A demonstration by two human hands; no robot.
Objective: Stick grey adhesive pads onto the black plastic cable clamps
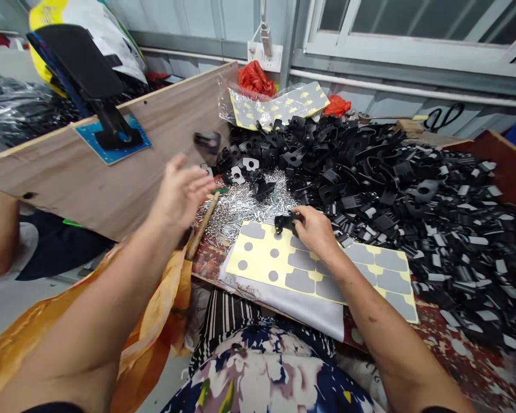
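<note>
My left hand [181, 190] is raised at the left side of the bench, its fingers stretched out and slightly blurred. Just beyond its fingertips a blurred black plastic part [207, 142] appears in mid-air, apart from the hand. My right hand [315, 228] pinches a small black plastic part [284, 222] over a yellow sheet of grey stickers [258, 261]. Some stickers on the sheet are round, others are wider tab shapes. Behind the sheet spreads a pile of small silvery metal pins [236, 209]. My right forearm hides part of the sheet.
Heaps of black plastic parts [361, 166] cover the back and right. A wooden board [172, 115] stands at the left, with a black part on a blue plate [112, 140]. A wooden stick [204, 226] lies near an orange sack [155, 321]. Another person's arm [0, 229] shows far left.
</note>
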